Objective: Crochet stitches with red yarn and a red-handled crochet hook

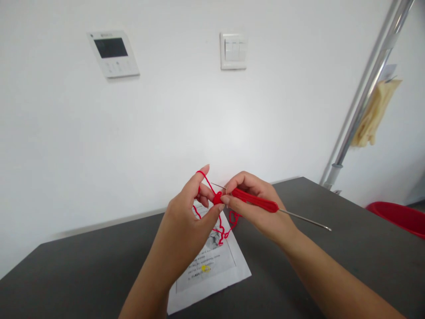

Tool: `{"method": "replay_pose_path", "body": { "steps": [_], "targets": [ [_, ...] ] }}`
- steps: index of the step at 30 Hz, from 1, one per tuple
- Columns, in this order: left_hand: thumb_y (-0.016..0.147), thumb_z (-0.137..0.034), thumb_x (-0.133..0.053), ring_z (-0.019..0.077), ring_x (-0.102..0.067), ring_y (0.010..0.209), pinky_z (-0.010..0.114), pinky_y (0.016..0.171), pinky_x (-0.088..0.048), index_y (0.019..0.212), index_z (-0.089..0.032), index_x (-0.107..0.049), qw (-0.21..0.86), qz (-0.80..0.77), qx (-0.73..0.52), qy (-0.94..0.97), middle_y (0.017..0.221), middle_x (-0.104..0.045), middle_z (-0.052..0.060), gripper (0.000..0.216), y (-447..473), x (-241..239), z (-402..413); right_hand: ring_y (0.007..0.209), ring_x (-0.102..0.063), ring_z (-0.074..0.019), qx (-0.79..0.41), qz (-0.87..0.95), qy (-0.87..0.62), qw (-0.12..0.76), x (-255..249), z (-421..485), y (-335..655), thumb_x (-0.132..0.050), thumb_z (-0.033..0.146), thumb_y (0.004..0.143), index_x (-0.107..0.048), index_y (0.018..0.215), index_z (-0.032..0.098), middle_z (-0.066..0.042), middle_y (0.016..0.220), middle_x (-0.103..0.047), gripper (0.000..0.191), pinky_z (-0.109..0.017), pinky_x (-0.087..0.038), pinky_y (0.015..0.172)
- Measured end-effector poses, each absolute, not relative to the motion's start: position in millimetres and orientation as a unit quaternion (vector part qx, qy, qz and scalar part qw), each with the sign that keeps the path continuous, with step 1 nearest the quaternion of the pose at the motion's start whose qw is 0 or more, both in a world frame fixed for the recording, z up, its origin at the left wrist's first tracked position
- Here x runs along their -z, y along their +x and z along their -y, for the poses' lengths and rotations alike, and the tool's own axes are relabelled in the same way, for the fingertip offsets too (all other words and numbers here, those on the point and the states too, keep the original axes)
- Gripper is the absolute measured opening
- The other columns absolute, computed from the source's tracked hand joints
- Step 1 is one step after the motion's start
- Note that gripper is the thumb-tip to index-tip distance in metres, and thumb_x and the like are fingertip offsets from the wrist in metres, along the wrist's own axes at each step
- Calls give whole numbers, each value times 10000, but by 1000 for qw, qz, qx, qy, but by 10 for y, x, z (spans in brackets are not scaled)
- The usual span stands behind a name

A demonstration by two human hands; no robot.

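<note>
My left hand (189,212) pinches a small red crochet piece (217,198) between thumb and fingers, with red yarn (223,228) looped over its raised index finger and trailing down. My right hand (257,208) grips a crochet hook (255,201) by its red handle. The hook's metal tip points left into the red piece, and its long metal shaft sticks out to the right. Both hands hover above a dark table (66,274), over a printed sheet of paper (212,270).
The white wall behind carries an intercom panel (113,53) and a light switch (233,50). A metal pole (365,95) with a beige cloth (375,113) hanging on it stands at the right. A red basin (398,217) sits low at the far right.
</note>
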State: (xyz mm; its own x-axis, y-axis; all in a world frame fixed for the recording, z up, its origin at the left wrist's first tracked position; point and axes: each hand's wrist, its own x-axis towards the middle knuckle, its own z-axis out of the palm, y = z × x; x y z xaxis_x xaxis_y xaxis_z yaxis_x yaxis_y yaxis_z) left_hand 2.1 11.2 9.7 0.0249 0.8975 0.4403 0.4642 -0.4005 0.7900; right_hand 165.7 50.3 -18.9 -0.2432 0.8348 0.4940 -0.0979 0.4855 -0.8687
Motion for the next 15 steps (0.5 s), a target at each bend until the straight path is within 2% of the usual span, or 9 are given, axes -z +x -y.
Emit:
{"method": "replay_pose_path", "body": {
  "steps": [7,15],
  "targets": [
    [847,-305,-709,182,-608,816,347,849,-467,1401,-204,-570,280,-459,-531,656,842,-653,-16,579,-38,-29,-173,564,-450,-98,-423,670,-278,543,200,-497,1678,-718,255,809,-611,811,195,42,655,-562,123,-209,-342,503],
    [858,-236,-702,146,-600,750,309,796,-476,1332,-201,-623,280,-452,-559,636,788,-640,-41,482,-8,-23,-187,545,-437,-91,-454,659,-262,540,183,-482,1651,-742,236,765,-597,811,199,51,642,-551,157,-207,-327,496]
  ]
}}
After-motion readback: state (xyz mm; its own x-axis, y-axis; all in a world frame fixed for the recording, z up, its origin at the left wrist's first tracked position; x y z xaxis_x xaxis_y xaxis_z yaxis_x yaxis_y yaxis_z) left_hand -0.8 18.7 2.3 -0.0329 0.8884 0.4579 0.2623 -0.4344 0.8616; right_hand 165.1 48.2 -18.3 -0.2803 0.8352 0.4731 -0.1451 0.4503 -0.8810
